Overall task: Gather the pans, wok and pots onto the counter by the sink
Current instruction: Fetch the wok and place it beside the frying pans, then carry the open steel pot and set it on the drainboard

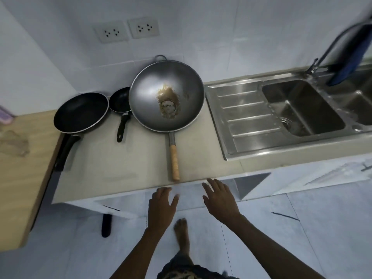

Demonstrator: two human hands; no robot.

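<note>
both hands hang empty just off the front edge of the worktop [112, 158], each grip wide, fingers spread, holding nothing: the left hand [162, 206] and the right hand [220, 200] either side of the end of the wok's wooden handle [174, 164], which reaches to the edge just ahead of the left grip.

the wok [166, 95] sits ahead of both grips, its rim close beside the sink's draining board [243, 117], with brown residue in its bowl. further out to the left of the left grip lie the small frying pan [120, 100], partly tucked behind the wok, and the large frying pan [81, 112], its handle running over the worktop's left side.

by my reading the pans and wok are gathered; no pots are on the worktop. the next move likely calls for turning away to fetch them.

open room lies on the near strip between the handles. the wok handle at the edge could be knocked.
</note>
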